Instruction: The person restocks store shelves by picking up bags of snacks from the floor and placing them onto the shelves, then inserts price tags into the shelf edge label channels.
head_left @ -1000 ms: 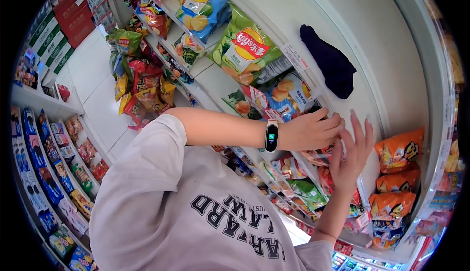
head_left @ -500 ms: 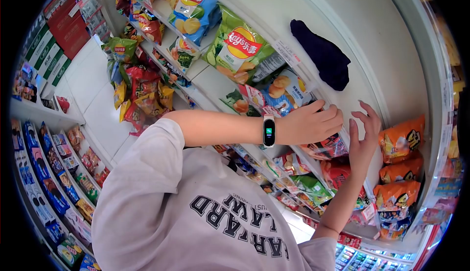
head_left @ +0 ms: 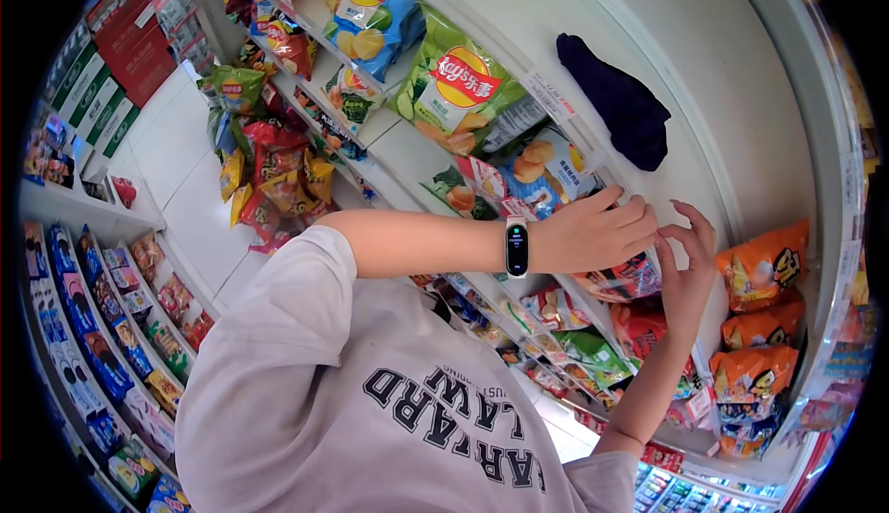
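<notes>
My left hand [head_left: 597,231], with a smart band [head_left: 517,246] on its wrist, reaches over the front edge of the shelf. Its fingers are bent and close together; whatever they grip, if anything, is hidden. Just right of it, my right hand [head_left: 690,258] is raised with thumb and a curled finger brought together near the left fingertips. Nothing shows clearly between them. Below my left hand lies a red snack bag [head_left: 622,280]; on its left is a blue chip bag [head_left: 548,170]. A dark purple cloth-like item [head_left: 616,101] lies on the white shelf [head_left: 713,96] above both hands.
Orange snack bags [head_left: 764,263] are stacked to the right. A green chip bag [head_left: 458,82] stands upper left of my hands. Hanging snack packs [head_left: 278,166] and a shelf of small packets [head_left: 106,328] are at the left.
My right hand has moved slightly left and down, toward my left fingertips, and its thumb and finger have drawn together. My left hand stays almost in place; the view has shifted slightly.
</notes>
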`<state>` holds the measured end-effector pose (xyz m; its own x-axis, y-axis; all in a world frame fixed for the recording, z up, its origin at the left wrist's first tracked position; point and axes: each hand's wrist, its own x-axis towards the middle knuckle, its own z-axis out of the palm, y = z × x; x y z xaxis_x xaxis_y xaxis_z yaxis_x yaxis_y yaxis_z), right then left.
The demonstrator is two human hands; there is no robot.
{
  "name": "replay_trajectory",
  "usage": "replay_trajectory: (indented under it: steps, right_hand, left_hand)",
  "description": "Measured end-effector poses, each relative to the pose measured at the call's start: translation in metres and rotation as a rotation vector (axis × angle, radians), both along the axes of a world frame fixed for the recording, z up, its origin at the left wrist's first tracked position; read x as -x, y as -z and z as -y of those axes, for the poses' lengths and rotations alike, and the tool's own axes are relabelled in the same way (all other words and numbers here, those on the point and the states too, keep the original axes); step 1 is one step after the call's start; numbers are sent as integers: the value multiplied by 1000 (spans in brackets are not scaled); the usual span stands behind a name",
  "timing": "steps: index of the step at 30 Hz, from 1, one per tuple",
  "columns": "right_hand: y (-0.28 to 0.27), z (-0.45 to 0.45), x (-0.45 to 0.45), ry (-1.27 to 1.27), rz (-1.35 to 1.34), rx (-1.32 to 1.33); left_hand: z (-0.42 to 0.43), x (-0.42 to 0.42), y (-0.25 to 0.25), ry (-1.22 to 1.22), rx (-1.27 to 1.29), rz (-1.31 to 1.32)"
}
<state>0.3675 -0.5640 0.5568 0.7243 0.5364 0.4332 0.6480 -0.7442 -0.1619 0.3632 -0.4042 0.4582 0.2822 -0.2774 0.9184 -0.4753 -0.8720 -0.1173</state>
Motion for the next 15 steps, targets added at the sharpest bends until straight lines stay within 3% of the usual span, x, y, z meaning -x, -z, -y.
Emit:
replay_trajectory:
  steps: [15]
  right_hand:
    - [3, 1, -2, 12, -20, -95]
  left_hand:
    - [-6, 5, -8, 9, -75, -76]
